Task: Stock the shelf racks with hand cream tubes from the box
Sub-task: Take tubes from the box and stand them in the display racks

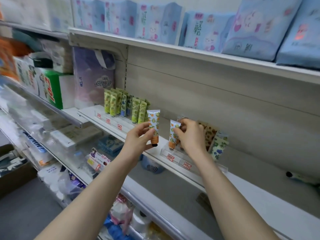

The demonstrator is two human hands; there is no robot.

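Both hands grip: the left hand (140, 135) pinches a small pale orange-print plastic hand cream tube (154, 123) upright beside the clear plastic rack (166, 153), and the right hand (192, 134) pinches a matching tube (174, 134) standing in it. They look light, squashy and slick, so a hold near the stiffer cap seems best.

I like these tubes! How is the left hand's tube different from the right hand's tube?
The left hand holds the left tube in the air; the right hand holds the right tube in the rack. The left tube shows a black cap; the right tube's is hidden. Both have orange fruit prints.
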